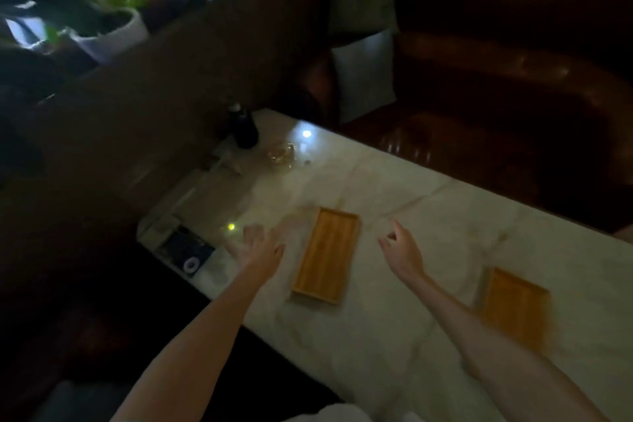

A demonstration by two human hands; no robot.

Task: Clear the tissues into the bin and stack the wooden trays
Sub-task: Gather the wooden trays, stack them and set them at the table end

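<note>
From the head view, both bare arms reach out over a pale marble bench (pixel 394 336). The left hand (pixel 257 247) hovers just left of a wooden tray (pixel 327 255), its grip spread apart and empty, the fingers blurred. The right hand (pixel 399 252) hangs to the right of that tray, its grip loosely curled with thumb and forefinger close together, holding nothing.

A second wooden tray (pixel 513 307) lies well apart toward the right, beside the right forearm; both trays sit flat on the bench and look empty (the picture is dim and smeared).

At the far end stand a dark bottle (pixel 244 128) and something clear and crumpled (pixel 282 156), too blurred to name. A dark device (pixel 186 250) lies at the left edge. Behind are a brown sofa (pixel 513 79), a pale cushion (pixel 364 74) and a potted plant (pixel 109 27).
</note>
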